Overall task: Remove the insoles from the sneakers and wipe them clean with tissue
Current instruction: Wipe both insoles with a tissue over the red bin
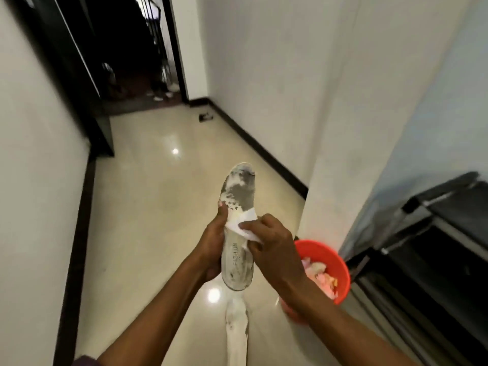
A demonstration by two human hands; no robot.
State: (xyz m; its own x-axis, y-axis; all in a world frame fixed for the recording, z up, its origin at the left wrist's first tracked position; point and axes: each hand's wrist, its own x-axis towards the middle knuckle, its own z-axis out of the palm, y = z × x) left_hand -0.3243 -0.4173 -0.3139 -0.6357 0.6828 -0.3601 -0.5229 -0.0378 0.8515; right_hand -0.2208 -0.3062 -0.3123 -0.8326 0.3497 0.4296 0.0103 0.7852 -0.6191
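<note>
A worn white insole (239, 196) with dark grey patches at its toe end is held up in front of me, toe pointing away. My left hand (212, 241) grips it along its left edge near the middle. My right hand (274, 244) pinches a white tissue (244, 223) and presses it onto the middle of the insole. A second dirty white insole (237, 331) lies on the floor below, between my forearms. No sneakers are in view.
An orange bin (335, 265) with crumpled pinkish waste stands on the floor at my right, beside a white pillar (343, 154). A black metal rack (435, 247) fills the right side. The glossy tiled corridor (148, 207) runs ahead to a dark doorway (126, 48).
</note>
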